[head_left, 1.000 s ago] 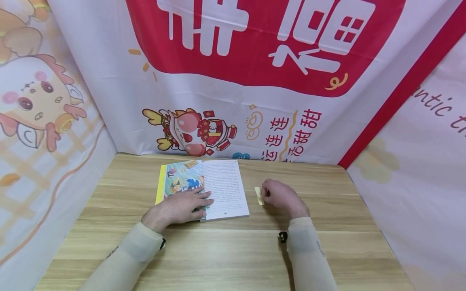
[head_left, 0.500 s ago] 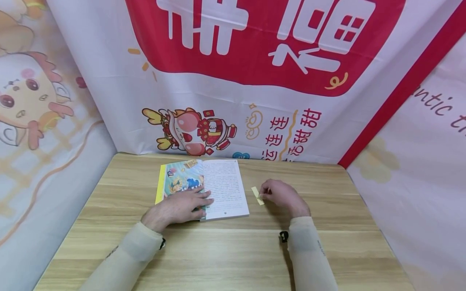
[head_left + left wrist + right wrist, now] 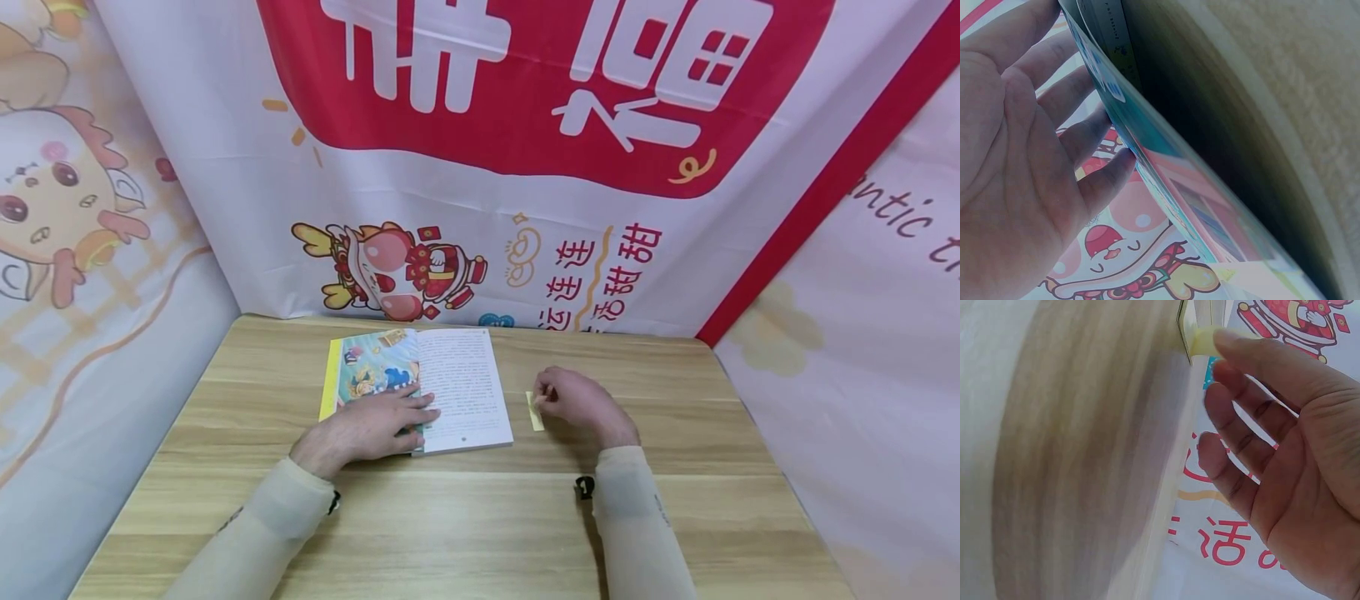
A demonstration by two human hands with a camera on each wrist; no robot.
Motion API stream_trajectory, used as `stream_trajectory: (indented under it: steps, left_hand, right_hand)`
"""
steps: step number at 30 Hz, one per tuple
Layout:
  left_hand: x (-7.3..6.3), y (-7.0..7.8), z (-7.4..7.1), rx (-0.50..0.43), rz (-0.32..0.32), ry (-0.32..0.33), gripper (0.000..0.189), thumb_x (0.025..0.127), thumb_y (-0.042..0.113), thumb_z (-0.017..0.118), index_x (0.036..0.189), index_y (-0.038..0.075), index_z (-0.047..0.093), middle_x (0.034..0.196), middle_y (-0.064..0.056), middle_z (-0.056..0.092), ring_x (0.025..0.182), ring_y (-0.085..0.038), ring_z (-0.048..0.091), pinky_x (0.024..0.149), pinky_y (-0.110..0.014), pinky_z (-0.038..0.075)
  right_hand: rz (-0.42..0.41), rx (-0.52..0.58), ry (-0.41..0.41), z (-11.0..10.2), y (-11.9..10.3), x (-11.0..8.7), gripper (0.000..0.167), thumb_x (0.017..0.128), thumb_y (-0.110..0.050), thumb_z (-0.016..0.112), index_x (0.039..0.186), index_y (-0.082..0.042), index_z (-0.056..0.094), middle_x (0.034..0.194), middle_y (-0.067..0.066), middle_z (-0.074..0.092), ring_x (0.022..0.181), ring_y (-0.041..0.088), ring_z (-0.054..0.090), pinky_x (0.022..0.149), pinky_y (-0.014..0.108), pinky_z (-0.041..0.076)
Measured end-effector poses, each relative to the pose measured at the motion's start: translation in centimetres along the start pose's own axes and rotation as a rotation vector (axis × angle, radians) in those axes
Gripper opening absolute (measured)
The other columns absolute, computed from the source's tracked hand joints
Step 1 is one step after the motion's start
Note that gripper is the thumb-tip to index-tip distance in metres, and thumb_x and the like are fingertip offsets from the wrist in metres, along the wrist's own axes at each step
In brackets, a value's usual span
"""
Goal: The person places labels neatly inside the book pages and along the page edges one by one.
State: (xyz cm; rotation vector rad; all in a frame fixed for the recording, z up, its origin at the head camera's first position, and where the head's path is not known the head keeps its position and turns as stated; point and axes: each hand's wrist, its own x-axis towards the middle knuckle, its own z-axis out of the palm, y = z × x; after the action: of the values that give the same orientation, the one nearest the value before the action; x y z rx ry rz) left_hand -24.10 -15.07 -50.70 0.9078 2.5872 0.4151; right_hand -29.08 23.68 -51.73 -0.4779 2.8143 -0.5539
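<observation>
An open book (image 3: pixel 463 392) lies on the wooden table, an illustrated page at left and a text page at right. My left hand (image 3: pixel 375 423) rests across its lower left page and spine, fingers extended; the left wrist view has the fingertips of this hand (image 3: pixel 1035 144) against the illustrated page (image 3: pixel 1179 187). Right of the book, my right hand (image 3: pixel 581 406) pinches a narrow yellow sticky note (image 3: pixel 535 412) between thumb and fingertips. Seen from the right wrist, the thumb overlaps the yellow note (image 3: pixel 1205 341), while the other fingers of the right hand (image 3: pixel 1291 437) curve loosely.
The wooden table (image 3: pixel 465 533) ends at the back against a printed cloth (image 3: pixel 450 167) in white and red. More printed cloth hangs on the left side (image 3: pixel 90 350) and the right side (image 3: pixel 862 375). Black straps circle both wrists.
The sticky note has turned and shifted slightly in my right fingers, from slanted to more upright in the head view. My left hand and the book have stayed still.
</observation>
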Motion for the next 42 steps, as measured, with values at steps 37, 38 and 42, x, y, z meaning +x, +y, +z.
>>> stream_trajectory:
  steps: [37,38,42]
  left_hand:
    - [-0.06,0.04,0.07,0.0,0.009,0.007,0.056,0.118,0.038,0.071,0.171,0.021,0.064,0.187,-0.008,0.05,0.181,-0.041,0.035,0.145,-0.07,0.035]
    - [-0.07,0.04,0.07,0.001,0.009,0.007,0.056,0.118,0.038,0.071,0.171,0.021,0.064,0.187,-0.008,0.05,0.181,-0.041,0.035,0.145,-0.07,0.035]
    - [-0.11,0.03,0.02,0.004,0.01,0.006,0.056,0.118,0.038,0.071,0.171,0.021,0.064,0.187,-0.009,0.05,0.181,-0.041,0.035,0.145,-0.071,0.035]
  right_hand:
    - [0.169,0.157,0.034,0.53,-0.4,0.31,0.008,0.109,-0.009,0.083,0.104,-0.014,0.088,0.109,0.004,0.085,0.097,0.019,0.074,0.094,0.041,0.069]
    - [0.164,0.155,0.031,0.51,-0.43,0.31,0.008,0.109,-0.009,0.082,0.104,-0.013,0.087,0.108,0.004,0.085,0.096,0.019,0.073,0.093,0.041,0.069]
    - [0.129,0.145,0.036,0.39,-0.55,0.23,0.009,0.109,-0.008,0.082,0.1,-0.011,0.084,0.099,0.004,0.08,0.091,0.018,0.069,0.088,0.037,0.065]
